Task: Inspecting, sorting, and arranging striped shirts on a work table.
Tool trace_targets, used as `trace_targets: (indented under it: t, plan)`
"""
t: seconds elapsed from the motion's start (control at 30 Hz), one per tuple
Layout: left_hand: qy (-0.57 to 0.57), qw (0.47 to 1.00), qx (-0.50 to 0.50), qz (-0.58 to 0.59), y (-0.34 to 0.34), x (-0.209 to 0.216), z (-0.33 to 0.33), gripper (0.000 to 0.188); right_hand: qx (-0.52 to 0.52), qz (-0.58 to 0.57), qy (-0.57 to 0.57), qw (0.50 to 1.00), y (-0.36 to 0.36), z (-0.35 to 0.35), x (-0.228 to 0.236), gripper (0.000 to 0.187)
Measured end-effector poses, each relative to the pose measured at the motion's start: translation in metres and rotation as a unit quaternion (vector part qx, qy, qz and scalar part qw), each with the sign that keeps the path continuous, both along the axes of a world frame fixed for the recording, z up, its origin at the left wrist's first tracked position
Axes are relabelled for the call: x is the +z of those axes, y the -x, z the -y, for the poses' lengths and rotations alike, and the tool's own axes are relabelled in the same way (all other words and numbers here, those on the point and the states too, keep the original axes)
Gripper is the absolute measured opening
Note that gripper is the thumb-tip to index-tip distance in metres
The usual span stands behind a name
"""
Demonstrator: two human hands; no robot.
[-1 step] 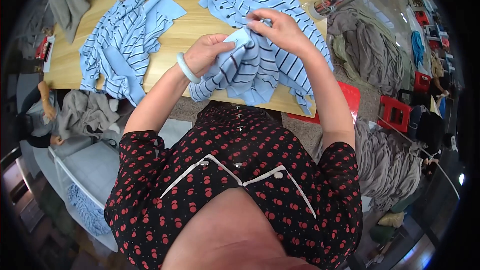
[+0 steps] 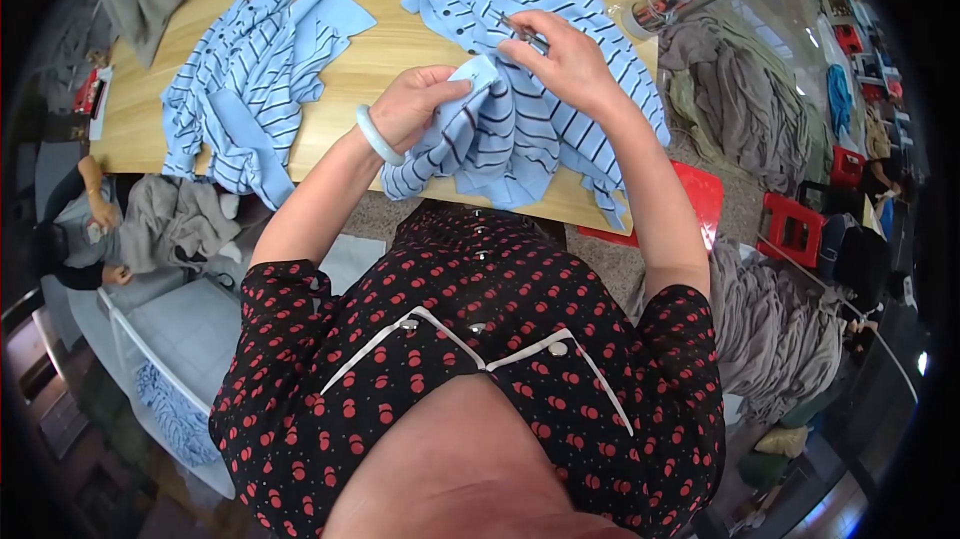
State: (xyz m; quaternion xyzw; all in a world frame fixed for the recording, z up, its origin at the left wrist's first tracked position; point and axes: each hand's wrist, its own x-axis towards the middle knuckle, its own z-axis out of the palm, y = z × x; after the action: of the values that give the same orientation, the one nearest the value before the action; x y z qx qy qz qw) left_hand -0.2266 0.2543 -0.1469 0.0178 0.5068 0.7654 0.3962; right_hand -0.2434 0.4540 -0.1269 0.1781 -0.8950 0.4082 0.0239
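A light-blue knit top with dark stripes (image 2: pixel 530 144) lies bunched at the near edge of the wooden table (image 2: pixel 385 44). My left hand (image 2: pixel 415 104), with a pale green bangle (image 2: pixel 375 135) on the wrist, pinches a plain blue edge of the top and lifts it. Just right of it, my right hand (image 2: pixel 570 64) hovers over the same top, its fingers closed on a small thin metal cutting tool (image 2: pixel 524 34) whose tip points left. A second striped blue top (image 2: pixel 240 89) lies spread out on the table's left half.
Grey garments are piled on the right (image 2: pixel 750 109) and lower right (image 2: pixel 785 339), near red stools (image 2: pixel 795 224). A clear roll (image 2: pixel 655 7) sits at the table's right end. Another person (image 2: pixel 85 224) handles grey cloth on the left, above a white bin (image 2: pixel 175 339).
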Motion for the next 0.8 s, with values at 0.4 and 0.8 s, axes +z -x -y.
trace_targets:
  t: [0.4, 0.8]
  plan:
    - [-0.008, 0.996, 0.091, 0.006, 0.000, 0.000, -0.008, 0.016, -0.003, -0.048, -0.008, 0.999, -0.032, 0.009, -0.007, 0.023]
    - [-0.022, 0.994, 0.101, 0.045, 0.004, -0.005, -0.003, 0.015, 0.034, -0.103, 0.000, 0.994, -0.023, 0.012, -0.015, 0.019]
